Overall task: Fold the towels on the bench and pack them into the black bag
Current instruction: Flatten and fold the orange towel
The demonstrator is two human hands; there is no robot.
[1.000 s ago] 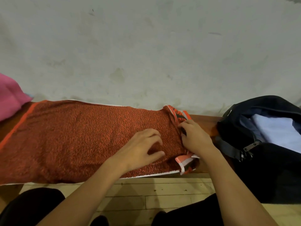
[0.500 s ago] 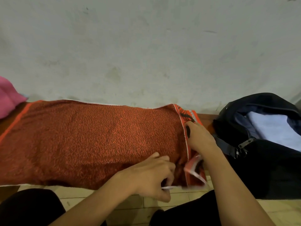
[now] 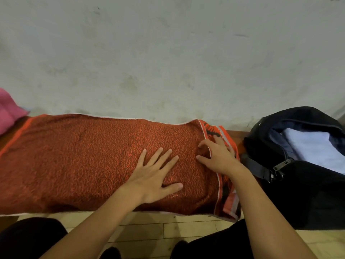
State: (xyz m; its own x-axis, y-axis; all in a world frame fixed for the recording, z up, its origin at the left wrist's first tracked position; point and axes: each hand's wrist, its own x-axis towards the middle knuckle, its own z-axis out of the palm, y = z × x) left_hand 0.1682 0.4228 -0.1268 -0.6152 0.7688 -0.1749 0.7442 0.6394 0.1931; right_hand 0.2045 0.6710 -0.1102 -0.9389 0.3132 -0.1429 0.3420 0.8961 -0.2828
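An orange-red towel (image 3: pixel 78 161) lies spread lengthwise over the bench, its striped end at the right. My left hand (image 3: pixel 155 176) rests flat on it, fingers spread, near the middle. My right hand (image 3: pixel 218 156) presses on the towel's right end, fingers bent over the striped hem and holding nothing. The black bag (image 3: pixel 298 184) stands open at the right on the bench, with a pale blue folded towel (image 3: pixel 317 150) inside it.
A pink cloth (image 3: pixel 9 109) lies at the bench's far left. A grey wall rises right behind the bench (image 3: pixel 236 136). Wooden floor boards (image 3: pixel 149 234) and my dark-clad knees are below the bench's front edge.
My left hand left the towel's front edge and now lies flat on top with fingers spread. The towel's right end has been laid smoother. My right hand stayed at the hem.
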